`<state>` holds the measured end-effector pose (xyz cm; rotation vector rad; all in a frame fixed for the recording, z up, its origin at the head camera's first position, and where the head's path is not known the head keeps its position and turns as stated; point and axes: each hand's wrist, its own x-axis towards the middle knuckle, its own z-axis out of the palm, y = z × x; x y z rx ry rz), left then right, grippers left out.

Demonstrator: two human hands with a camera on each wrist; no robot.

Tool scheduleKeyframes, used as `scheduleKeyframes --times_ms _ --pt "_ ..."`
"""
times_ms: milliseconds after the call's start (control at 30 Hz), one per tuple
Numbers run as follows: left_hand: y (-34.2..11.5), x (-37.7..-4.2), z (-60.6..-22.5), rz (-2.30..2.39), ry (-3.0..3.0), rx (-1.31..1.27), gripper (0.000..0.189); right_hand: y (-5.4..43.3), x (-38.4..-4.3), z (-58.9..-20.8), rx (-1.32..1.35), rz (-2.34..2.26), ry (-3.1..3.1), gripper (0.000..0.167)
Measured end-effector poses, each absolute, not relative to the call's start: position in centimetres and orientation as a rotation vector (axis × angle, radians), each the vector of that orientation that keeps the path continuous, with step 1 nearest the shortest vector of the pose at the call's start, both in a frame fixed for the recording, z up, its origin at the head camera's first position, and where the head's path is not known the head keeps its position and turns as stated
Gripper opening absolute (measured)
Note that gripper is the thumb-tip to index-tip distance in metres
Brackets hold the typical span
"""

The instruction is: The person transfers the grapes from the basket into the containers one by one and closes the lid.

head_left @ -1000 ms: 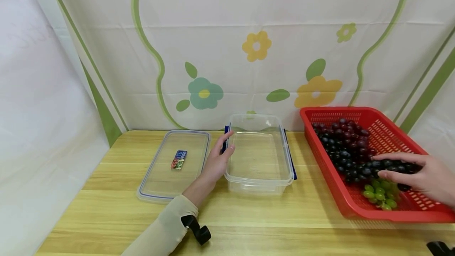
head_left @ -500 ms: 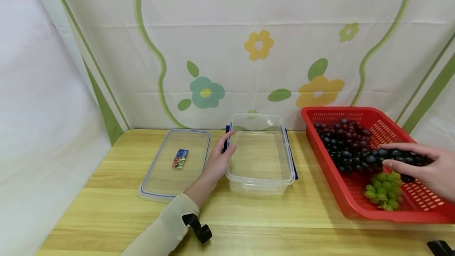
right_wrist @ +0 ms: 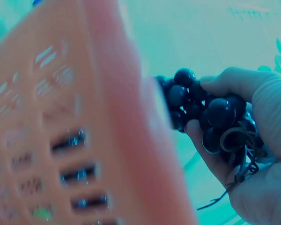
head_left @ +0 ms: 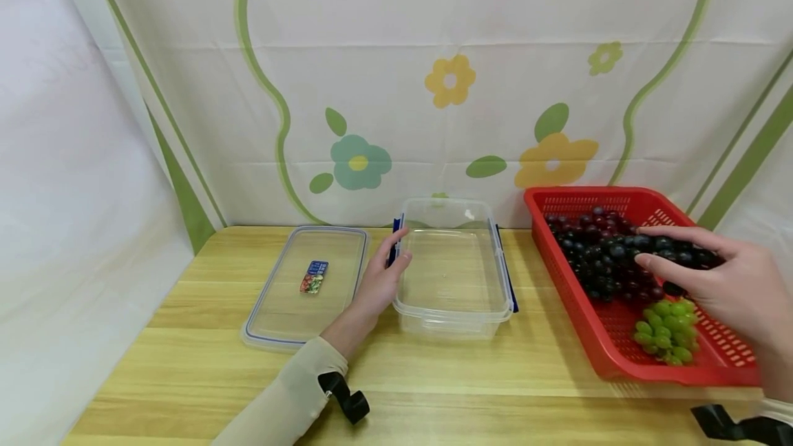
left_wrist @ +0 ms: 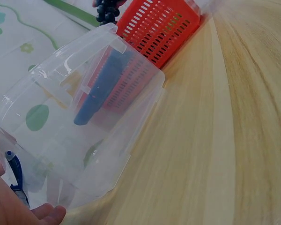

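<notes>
Pinching black grapes point(head_left: 664, 251) in the right hand point(head_left: 734, 288) over the red basket point(head_left: 566, 288), frame right — resting the left hand point(head_left: 375, 284), spread, against the clear container point(head_left: 452, 319), lower centre.

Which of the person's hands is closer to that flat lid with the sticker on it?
The left. The left hand is just right of the lid, against the side of the clear box; the right hand is farther off, holding dark grapes over the red basket.
</notes>
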<state>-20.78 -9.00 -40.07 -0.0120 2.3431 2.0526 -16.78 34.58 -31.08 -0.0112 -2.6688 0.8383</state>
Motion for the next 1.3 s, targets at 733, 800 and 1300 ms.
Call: scheduleKeyframes --times_ms 733,800,1300 --pt "-9.0 -21.0 -40.4 2.063 2.311 0.042 0.048 28.2 -16.7 -28.8 0.032 1.224 -2.408 0.047" --pt "-8.9 -20.9 -40.4 2.064 2.312 0.042 0.048 27.5 -16.8 -28.7 0.043 1.255 -2.402 0.047" --pt "-9.3 -20.9 -40.3 2.059 2.315 0.019 0.047 20.8 -17.5 -28.6 0.224 1.37 -2.335 0.035"
